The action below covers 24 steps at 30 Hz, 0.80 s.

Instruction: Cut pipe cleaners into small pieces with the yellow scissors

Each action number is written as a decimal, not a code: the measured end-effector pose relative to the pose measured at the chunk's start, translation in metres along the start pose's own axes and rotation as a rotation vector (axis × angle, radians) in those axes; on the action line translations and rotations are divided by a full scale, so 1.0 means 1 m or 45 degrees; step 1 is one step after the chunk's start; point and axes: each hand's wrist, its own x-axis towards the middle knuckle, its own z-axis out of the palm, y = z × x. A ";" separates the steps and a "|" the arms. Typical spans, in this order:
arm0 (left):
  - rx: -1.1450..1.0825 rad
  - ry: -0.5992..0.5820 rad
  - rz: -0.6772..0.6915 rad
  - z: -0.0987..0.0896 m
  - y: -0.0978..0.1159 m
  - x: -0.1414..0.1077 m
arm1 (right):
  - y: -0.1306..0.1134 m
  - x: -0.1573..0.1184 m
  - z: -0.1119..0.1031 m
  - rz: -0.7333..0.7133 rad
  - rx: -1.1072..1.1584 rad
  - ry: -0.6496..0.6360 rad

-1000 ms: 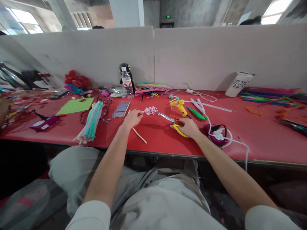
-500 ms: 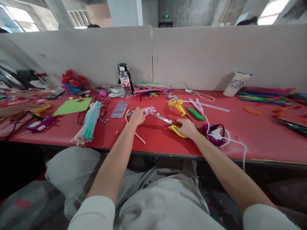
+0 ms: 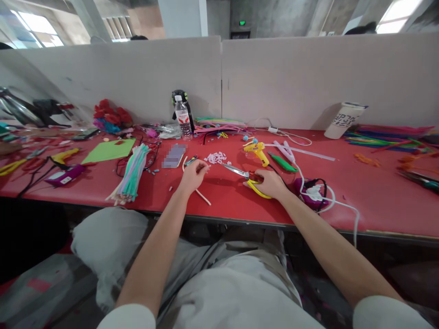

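My right hand (image 3: 270, 183) is closed on the yellow and red handles of a pair of scissors (image 3: 236, 170), whose blades lie low over the table and point left. Just beyond the blade tips is a small heap of pale pink cut pieces (image 3: 216, 158). To the left of the heap, my left hand (image 3: 192, 177) has its thumb and fingertips pinched together; anything between them is too small to make out. A cream pipe cleaner (image 3: 203, 197) lies bent on the red table, running under my left hand, which hides part of it.
A yellow glue gun (image 3: 258, 153) lies behind the scissors, beside a green pointed piece (image 3: 282, 161). Left stand a bundle of pastel pipe cleaners (image 3: 132, 176) and a phone (image 3: 174, 156). A water bottle (image 3: 183, 119) is at the back, a white cup (image 3: 343, 121) at right, purple power block (image 3: 313, 194) nearby.
My left hand has drawn back slightly from the pink heap toward me, so more of the pieces show. The scissors stay in my right hand. The whole view has shifted a little.
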 end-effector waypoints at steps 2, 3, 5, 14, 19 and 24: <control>-0.081 0.014 0.011 0.001 0.004 -0.008 | 0.000 -0.001 0.001 -0.029 -0.001 -0.003; -0.110 0.011 0.018 0.003 0.006 -0.010 | 0.000 -0.001 0.001 -0.042 0.004 -0.002; -0.159 0.002 0.021 0.006 0.010 -0.013 | 0.000 -0.001 0.003 -0.072 0.026 0.002; -0.177 -0.054 0.018 0.009 0.017 -0.018 | -0.002 -0.002 0.002 -0.140 0.059 -0.031; -0.131 -0.015 0.027 0.007 0.019 -0.017 | -0.005 -0.004 0.000 -0.134 0.080 -0.031; -0.147 -0.041 0.032 0.008 0.019 -0.017 | -0.002 -0.004 0.000 -0.154 0.080 -0.038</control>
